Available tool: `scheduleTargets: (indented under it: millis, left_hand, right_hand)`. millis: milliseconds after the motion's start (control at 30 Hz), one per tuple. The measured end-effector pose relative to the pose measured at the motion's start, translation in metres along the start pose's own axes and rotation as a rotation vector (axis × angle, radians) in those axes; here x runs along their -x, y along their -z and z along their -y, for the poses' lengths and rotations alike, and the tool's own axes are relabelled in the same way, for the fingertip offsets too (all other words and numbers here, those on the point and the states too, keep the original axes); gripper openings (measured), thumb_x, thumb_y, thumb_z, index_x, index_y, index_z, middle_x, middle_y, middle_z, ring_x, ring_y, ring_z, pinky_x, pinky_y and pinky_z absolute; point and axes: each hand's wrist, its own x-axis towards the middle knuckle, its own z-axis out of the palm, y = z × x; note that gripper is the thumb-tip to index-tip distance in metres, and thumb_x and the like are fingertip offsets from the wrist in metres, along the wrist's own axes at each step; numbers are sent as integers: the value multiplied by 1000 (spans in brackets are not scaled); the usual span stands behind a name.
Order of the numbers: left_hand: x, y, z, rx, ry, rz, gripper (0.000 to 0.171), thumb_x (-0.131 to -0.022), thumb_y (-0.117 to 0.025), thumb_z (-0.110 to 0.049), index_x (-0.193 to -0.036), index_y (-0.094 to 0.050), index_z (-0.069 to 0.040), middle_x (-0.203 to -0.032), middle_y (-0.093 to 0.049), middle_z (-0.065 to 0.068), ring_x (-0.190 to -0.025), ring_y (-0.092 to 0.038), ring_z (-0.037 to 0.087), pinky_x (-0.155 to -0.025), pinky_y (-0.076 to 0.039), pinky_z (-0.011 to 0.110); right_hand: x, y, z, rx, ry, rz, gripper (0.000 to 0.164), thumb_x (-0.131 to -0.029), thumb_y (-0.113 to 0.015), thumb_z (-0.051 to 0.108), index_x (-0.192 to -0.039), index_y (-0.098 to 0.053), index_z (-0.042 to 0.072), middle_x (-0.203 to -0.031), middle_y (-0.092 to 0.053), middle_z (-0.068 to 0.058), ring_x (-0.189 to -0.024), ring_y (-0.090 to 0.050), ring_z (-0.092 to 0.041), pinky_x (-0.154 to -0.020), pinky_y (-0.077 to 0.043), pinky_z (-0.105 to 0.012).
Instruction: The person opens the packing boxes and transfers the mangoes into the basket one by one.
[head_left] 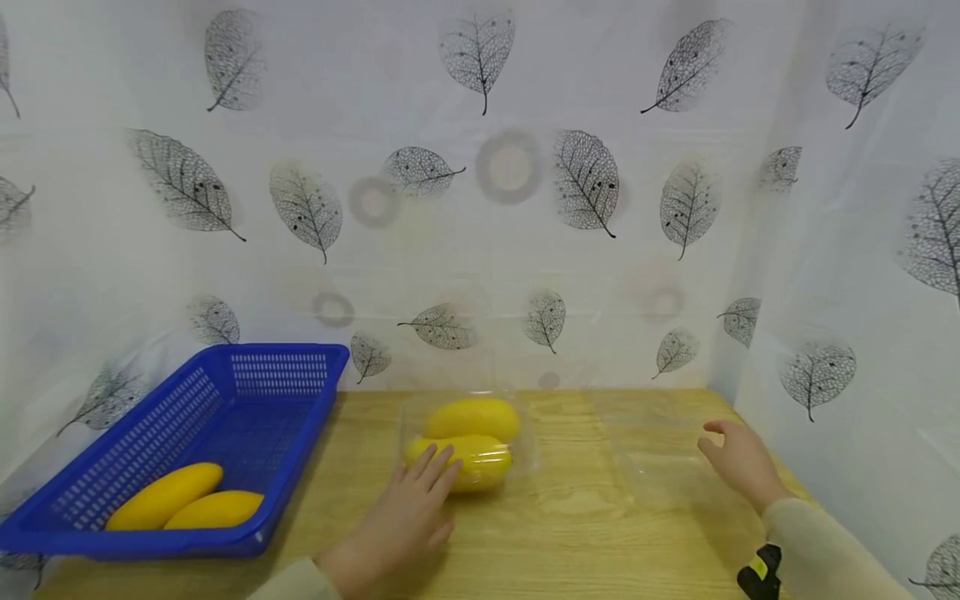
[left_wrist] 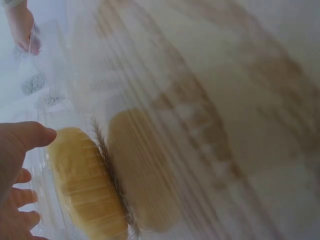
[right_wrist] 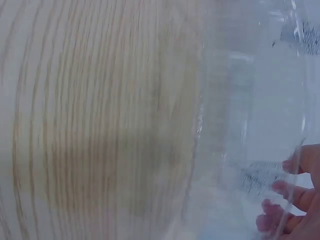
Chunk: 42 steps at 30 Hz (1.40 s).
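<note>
Two yellow mangoes (head_left: 472,417) lie side by side in a clear plastic box (head_left: 528,454) on the table. My left hand (head_left: 408,508) rests its extended fingers on the near mango and the front of the box. In the left wrist view, the thumb (left_wrist: 37,135) reaches over one mango (left_wrist: 85,180). At the right, my right hand (head_left: 742,462) pinches the edge of a clear plastic lid (head_left: 652,458), its outline faint against the wood. The right wrist view shows fingertips (right_wrist: 292,192) at the rim of this see-through lid (right_wrist: 235,115).
A blue plastic basket (head_left: 300,433) stands at the left, holding two more mangoes (head_left: 176,496) in its near end. The wooden table (head_left: 570,533) ends against a white, leaf-printed curtain (head_left: 450,250) at the back and sides.
</note>
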Motion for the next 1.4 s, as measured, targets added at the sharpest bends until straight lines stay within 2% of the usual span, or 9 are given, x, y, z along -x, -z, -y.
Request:
scheduleTargets:
  millis: [133,333,533,700,833,933,1133,1300,1400]
  left_hand:
    - [3,1,-5,16,-24,-19,65,-81,-67,-30,-134,-46,-1,-142,-37,18,-130,-33,39,-90,-37,64]
    - [7,3,-12,-21,-79,-52,65,-79,-69,-32,-132,-49,-1,-141,-40,18,-128,-37,38,-86,-41,63]
    - [8,6,-19,-27,-87,-38,66,-78,-70,-33,-133,-49,-3,-141,-41,16,-128,-37,37,-85,-43,61]
    - [7,9,-22,25,-58,-35,66,-79,-70,-32,-134,-47,-3,-140,-42,14,-128,-39,34,-86,-44,59]
    - [6,12,-18,99,-15,-61,65,-80,-70,-30,-134,-46,-4,-138,-45,14,-125,-42,34,-89,-43,56]
    - [4,14,-11,150,53,-114,60,-81,-70,-29,-131,-50,-4,-135,-47,15,-120,-47,33,-92,-43,51]
    - [5,17,6,302,298,-149,45,-86,-65,-21,-127,-54,-5,-133,-48,16,-118,-49,34,-94,-42,50]
    - [8,15,20,623,520,-102,44,-94,-54,-17,-133,-46,1,-135,-44,22,-121,-44,39,-97,-36,55]
    - [10,10,28,815,630,-68,47,-97,-47,-15,-136,-37,9,-129,-48,25,-112,-51,38,-91,-42,52]
  right_hand:
    - [3,-4,19,-13,25,-10,46,-95,-45,18,-126,-44,-15,-127,-40,-39,-86,-53,-39,-68,-43,-45]
    - [11,-19,53,-59,121,-70,37,-95,-48,17,-122,-51,-9,-123,-47,-32,-108,-47,-46,-83,-42,-57]
    - [22,-34,93,-108,221,-113,22,-92,-55,12,-111,-61,2,-109,-60,-14,-96,-56,-29,-73,-48,-43]
    - [30,-46,118,-198,247,-34,12,-91,-57,9,-100,-65,9,-93,-64,1,-81,-56,-14,-65,-47,-30]
    - [36,-58,127,-296,221,88,13,-91,-59,14,-101,-65,8,-90,-64,2,-79,-57,-12,-65,-49,-26]
    - [40,-66,128,-390,200,187,24,-92,-58,19,-107,-62,0,-94,-65,-4,-81,-60,-16,-68,-50,-29]
    - [41,-82,123,-571,140,304,32,-96,-50,14,-112,-54,-13,-93,-64,-9,-80,-60,-22,-66,-51,-38]
    - [42,-90,127,-644,76,309,38,-97,-48,21,-114,-54,-13,-92,-65,-7,-80,-61,-22,-66,-51,-36]
    - [42,-92,130,-668,46,298,41,-96,-49,24,-115,-55,-12,-93,-65,-7,-81,-62,-22,-67,-51,-36]
